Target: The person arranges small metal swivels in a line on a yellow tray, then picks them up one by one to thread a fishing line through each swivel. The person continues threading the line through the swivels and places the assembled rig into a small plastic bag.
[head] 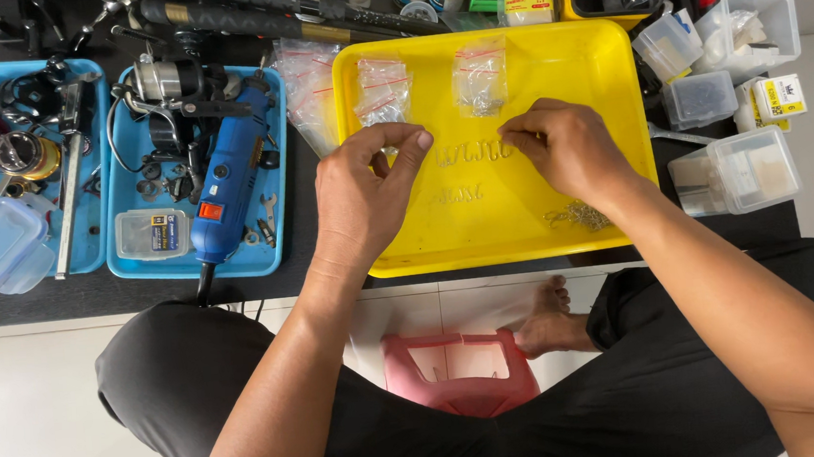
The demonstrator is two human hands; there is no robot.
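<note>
Hovering over the shallow yellow plastic tray (605, 62), the left hand (364, 191) pinches thumb to forefinger; whether it holds anything cannot be told. The right hand (568, 146) presses its fingertips onto a row of small metal fishing hooks (471, 152) lying mid-tray, below two clear zip bags (435, 85).

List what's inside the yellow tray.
Yellow tray: two clear zip bags at the back, a row of small hooks between both hands, loose hooks front right. Whatever lies under the hands is hidden.

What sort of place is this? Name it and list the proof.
Probably a home bench for fishing tackle work: fish hooks lined up in a yellow tray, a fishing reel in a blue tray, fishing rods behind.
</note>
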